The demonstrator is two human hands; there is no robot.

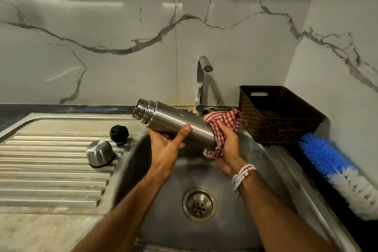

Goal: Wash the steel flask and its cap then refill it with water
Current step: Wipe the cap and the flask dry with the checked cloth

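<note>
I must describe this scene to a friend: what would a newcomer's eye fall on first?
First, the steel flask, uncapped and tilted over the sink, held by the left hand while the right hand wraps a red checked cloth round its base. Next, the blue-and-white brush lying at the far right.

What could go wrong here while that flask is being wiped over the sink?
The flask, tilted, is gripped by the left hand at its middle while the right hand rubs its base with a cloth; it might slip into the sink. The cap and stopper sit by the sink's edge and could get knocked in.
</note>
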